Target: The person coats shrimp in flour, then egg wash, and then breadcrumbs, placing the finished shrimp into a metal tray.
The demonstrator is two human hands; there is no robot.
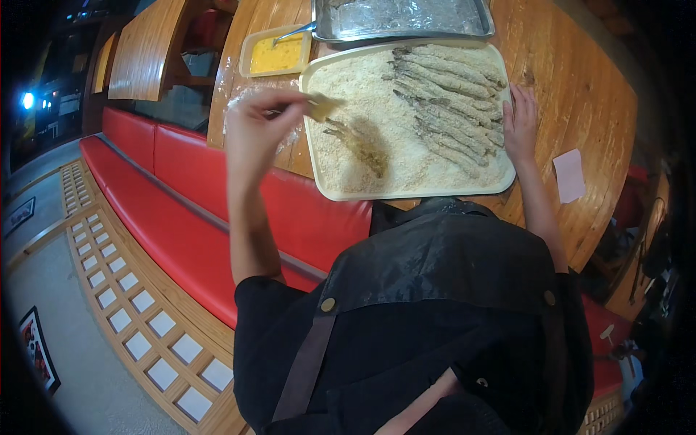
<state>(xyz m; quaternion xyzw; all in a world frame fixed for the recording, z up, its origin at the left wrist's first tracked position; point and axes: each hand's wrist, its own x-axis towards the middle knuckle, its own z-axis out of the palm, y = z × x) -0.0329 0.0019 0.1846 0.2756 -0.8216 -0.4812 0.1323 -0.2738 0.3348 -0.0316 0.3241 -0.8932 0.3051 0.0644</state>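
Note:
A cream plastic tray [413, 194] lies before me, spread with pale breadcrumbs [348, 81]. Crumb-coated small fish [451, 109] are lined up across its right half, dark tails towards the left. At the lower left of the crumbs, a wet-looking, yellowish fish [364, 149] is only partly coated. My left hand [266, 117] is over the tray's left rim, pinching a motion-blurred yellowish-brown piece [322, 106]; it resembles another small fish, but blur hides its shape. Against the tray's right rim rests my right hand [520, 125], fingers along the edge and nothing visible in its grasp.
Behind the tray are a container of yellow liquid [276, 54] with a utensil [296, 33] in it, and a metal pan [402, 22]. Pink paper [569, 175] lies on the wooden table [592, 109]. A red bench [190, 174] runs along the left.

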